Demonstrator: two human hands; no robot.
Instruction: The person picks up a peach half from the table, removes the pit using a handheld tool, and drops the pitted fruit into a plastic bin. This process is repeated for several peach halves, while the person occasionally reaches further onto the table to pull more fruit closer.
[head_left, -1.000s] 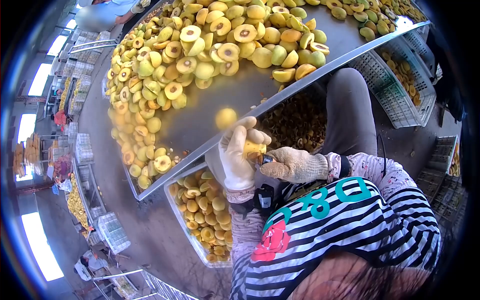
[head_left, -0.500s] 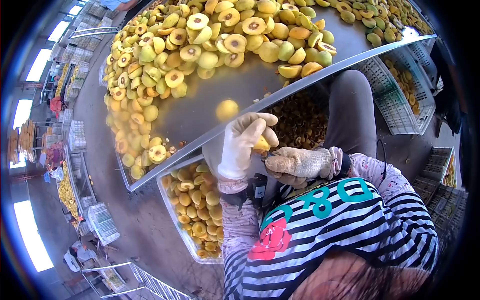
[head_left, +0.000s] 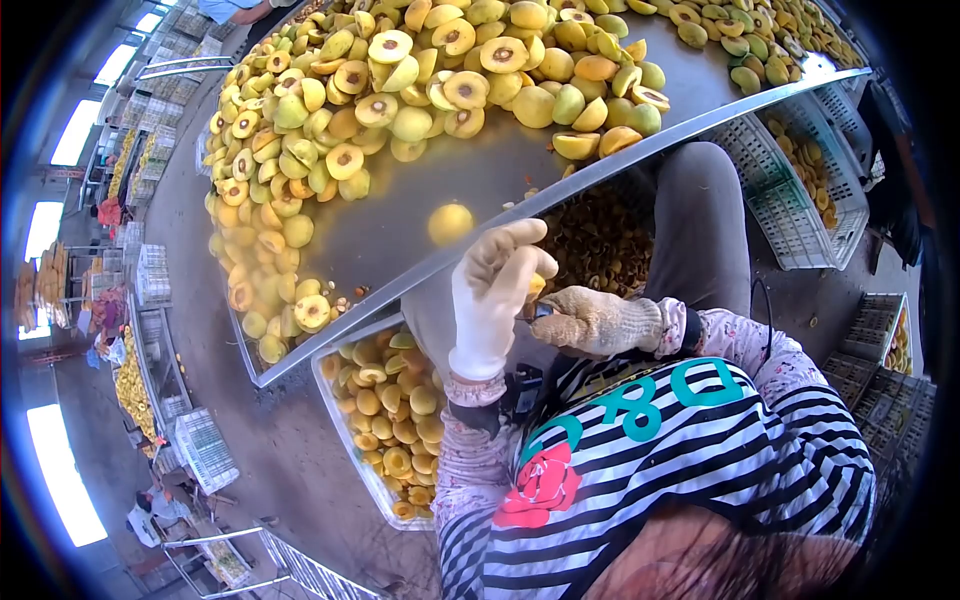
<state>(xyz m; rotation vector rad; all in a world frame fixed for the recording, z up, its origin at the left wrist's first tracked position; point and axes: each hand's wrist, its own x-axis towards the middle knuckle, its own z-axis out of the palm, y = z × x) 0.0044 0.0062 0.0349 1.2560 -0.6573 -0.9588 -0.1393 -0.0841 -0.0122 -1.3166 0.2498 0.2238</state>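
My left hand [head_left: 498, 285], in a white glove, holds a yellow stone-fruit half [head_left: 536, 287] between thumb and fingers. Most of that fruit is hidden behind the fingers. Close beside it, my right hand [head_left: 597, 321], in a worn knit glove, is closed around a small metal tool [head_left: 541, 309]; only its tip shows, so its exact kind cannot be told. A single round yellow fruit [head_left: 450, 224] lies on the metal table [head_left: 390, 215] just beyond my left hand. Heaped past it are many fruit halves [head_left: 465, 90], several with brown pits showing.
A raised metal rim [head_left: 585, 180] borders the table. Below it lies a pile of brown pits [head_left: 598, 243]. A crate [head_left: 375, 503] of pitted halves stands by my left arm. More crates [head_left: 780, 205] stand at right. A person's arm [head_left: 245, 10] shows at the far table edge.
My left hand has turned slightly, its fingers opening a little around the fruit half. My right hand has shifted slightly up and stays close to it.
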